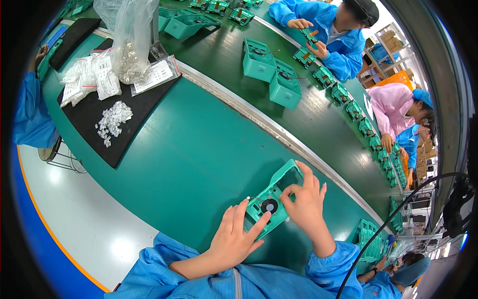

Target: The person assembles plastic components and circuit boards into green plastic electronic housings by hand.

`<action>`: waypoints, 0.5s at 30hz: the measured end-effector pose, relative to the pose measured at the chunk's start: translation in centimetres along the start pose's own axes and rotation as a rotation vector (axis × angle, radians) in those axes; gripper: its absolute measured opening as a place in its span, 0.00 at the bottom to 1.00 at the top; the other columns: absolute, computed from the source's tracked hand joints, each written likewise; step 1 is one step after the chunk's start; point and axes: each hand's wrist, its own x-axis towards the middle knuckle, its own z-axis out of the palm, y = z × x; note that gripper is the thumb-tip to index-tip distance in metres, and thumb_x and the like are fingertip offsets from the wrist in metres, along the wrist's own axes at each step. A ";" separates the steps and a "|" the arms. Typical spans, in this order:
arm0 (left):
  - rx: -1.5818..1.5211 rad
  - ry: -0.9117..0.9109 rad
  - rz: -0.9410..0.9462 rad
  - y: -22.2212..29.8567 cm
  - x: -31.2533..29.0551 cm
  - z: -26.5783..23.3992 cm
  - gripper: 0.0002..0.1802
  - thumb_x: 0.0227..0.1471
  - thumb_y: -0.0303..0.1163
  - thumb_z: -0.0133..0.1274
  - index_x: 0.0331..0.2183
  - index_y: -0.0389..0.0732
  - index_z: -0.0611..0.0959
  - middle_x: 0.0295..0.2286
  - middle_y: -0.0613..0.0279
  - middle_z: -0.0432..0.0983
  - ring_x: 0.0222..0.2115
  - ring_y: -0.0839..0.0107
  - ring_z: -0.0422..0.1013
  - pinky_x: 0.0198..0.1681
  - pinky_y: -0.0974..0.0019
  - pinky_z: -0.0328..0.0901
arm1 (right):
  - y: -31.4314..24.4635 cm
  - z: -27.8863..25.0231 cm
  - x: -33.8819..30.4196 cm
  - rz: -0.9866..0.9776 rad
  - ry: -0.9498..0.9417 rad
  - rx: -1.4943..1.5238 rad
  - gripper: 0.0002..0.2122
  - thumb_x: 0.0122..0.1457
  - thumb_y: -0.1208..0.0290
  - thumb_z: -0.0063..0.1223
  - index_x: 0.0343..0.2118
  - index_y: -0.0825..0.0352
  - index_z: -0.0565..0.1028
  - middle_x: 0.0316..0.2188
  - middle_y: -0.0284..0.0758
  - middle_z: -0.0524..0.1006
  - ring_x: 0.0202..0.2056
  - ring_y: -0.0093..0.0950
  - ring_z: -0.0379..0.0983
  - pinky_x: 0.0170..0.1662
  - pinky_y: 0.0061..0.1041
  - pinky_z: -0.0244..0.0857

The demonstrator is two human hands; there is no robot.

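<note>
A green plastic housing (272, 192) lies tilted on the near part of the green bench, between my two hands. A round black speaker (269, 206) with a thin wire sits inside it. My left hand (233, 235) grips the housing's lower left side, its thumb reaching to the speaker's lower edge. On the right side, my right hand (305, 202) has its index finger at the upper corner of the frame and its thumb bent against the inner edge. Whether a small part sits between those right fingers is too small to tell.
At the left, a black mat (130, 133) carries a pile of small clear pieces (114, 120), labelled bags (104, 74) and a large clear bag (133, 55). Beyond a metal rail (249, 115), more green housings (285, 87) stand on the line. Co-workers (328, 35) sit opposite. A black cable (378, 234) hangs at right.
</note>
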 end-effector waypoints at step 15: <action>-0.006 -0.012 -0.012 -0.2 -0.1 0.1 0.42 0.32 0.43 0.61 0.50 0.47 0.63 0.47 0.35 0.52 0.44 0.42 0.56 0.47 0.50 0.57 | -0.2 0.1 0.9 0.055 0.036 0.063 0.07 0.38 0.78 0.56 0.21 0.62 0.70 0.47 0.32 0.60 0.42 0.36 0.60 0.41 0.38 0.54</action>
